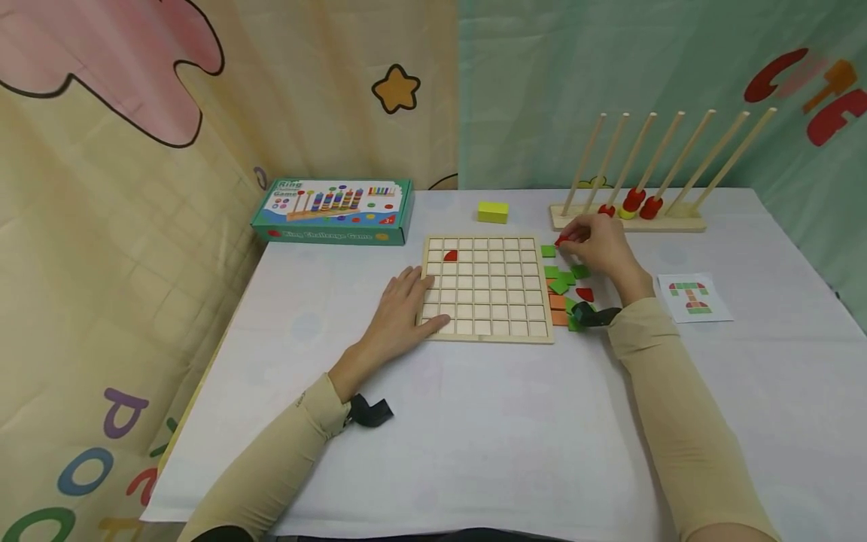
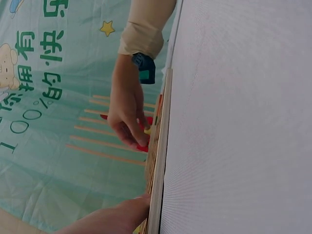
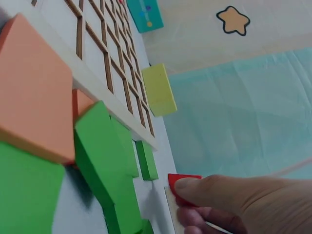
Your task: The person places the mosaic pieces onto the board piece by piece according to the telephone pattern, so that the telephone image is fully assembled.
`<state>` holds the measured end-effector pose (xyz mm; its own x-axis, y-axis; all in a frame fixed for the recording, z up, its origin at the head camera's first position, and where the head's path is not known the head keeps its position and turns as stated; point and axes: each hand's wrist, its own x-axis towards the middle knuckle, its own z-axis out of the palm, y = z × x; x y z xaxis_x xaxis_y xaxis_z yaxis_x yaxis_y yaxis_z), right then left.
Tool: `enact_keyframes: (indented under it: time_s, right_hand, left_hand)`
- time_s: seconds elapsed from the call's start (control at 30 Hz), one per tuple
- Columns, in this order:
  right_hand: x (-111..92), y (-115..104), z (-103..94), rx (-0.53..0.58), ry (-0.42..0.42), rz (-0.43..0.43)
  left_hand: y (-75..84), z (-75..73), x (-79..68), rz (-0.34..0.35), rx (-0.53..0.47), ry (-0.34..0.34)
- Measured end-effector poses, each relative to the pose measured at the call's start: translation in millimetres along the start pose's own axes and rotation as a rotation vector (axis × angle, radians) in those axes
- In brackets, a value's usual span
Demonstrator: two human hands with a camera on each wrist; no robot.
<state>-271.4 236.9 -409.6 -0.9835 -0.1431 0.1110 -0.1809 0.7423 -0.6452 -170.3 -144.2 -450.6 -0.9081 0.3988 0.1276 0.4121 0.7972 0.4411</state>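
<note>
A wooden grid board (image 1: 485, 338) lies in the middle of the table, with one red quarter-circle tile (image 1: 450, 257) in a cell of its second row. My left hand (image 1: 400, 312) rests on the board's left edge, fingers extended along it and thumb over the near cells. Beyond the board's right edge, my right hand (image 1: 601, 245) pinches another red tile (image 3: 176, 179) between thumb and fingers. Below that hand are green tiles (image 3: 100, 146), orange tiles (image 3: 36, 83) and a loose red tile (image 1: 585, 294), partly overlapping one another.
A wooden peg stand (image 1: 561, 220) with several red and yellow rings stands behind my right hand. At right lies a pattern card (image 1: 714, 309). A yellow block (image 1: 492, 212) sits behind the board, and a green game box (image 1: 332, 235) at back left.
</note>
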Motion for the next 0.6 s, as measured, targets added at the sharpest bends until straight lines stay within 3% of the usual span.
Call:
enact_keyframes:
  time_s: [0.3, 0.6]
  right_hand:
    - [3.7, -30.3, 23.3, -0.022, 0.056, -0.183]
    - [-0.9, -48.3, 46.5, -0.073, -0.039, -0.206]
  left_hand:
    - [0.7, -1.7, 0.5, 0.004, 0.002, 0.001]
    - [1.3, -2.1, -0.3, 0.003, -0.001, 0.002]
